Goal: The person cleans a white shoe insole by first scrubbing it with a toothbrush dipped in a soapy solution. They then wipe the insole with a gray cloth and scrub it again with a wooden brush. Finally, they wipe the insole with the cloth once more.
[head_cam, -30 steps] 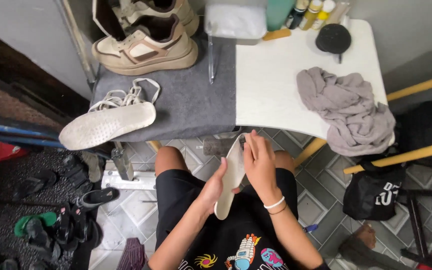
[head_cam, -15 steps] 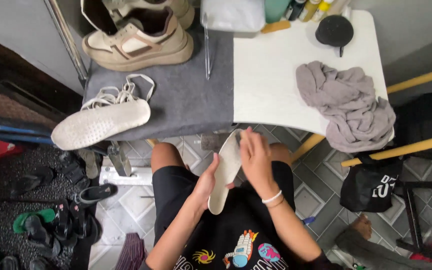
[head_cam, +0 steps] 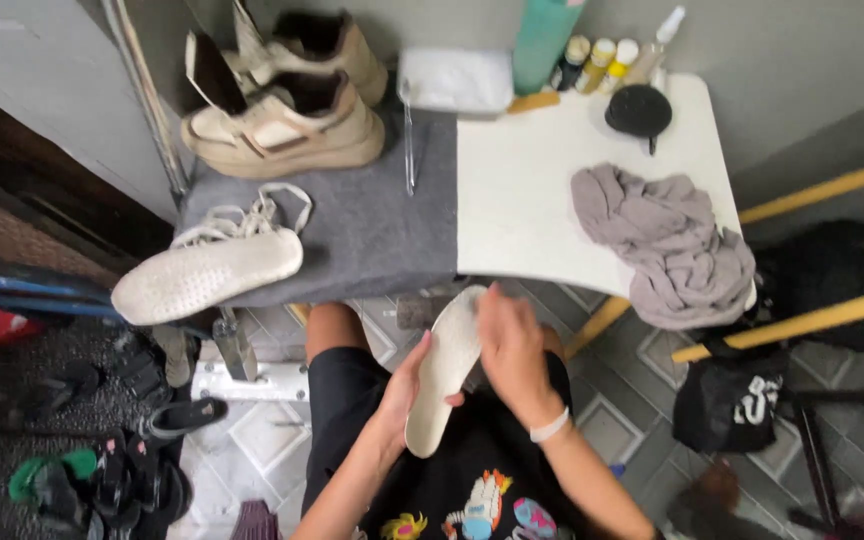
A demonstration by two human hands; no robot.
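Note:
I sit at a small table with a white insole (head_cam: 445,365) held over my lap. My left hand (head_cam: 404,385) grips the insole from below, near its lower end. My right hand (head_cam: 512,345) lies on the insole's upper right side, fingers curled against it; whether it holds anything small I cannot tell. A second white insole (head_cam: 207,275) lies on the grey felt mat (head_cam: 372,235) at the table's left, partly over the edge, with loose white laces (head_cam: 252,215) beside it.
Two beige sneakers (head_cam: 282,120) stand at the back left. A crumpled grey cloth (head_cam: 667,240) hangs off the white tabletop (head_cam: 522,190) on the right, by a black round brush (head_cam: 638,110) and several bottles (head_cam: 602,55). Sandals (head_cam: 112,470) lie on the floor at left, a black bag (head_cam: 732,400) at right.
My right hand has slid slightly along the insole's upper part. The view has shifted a little; the insole stays over my lap in my left hand.

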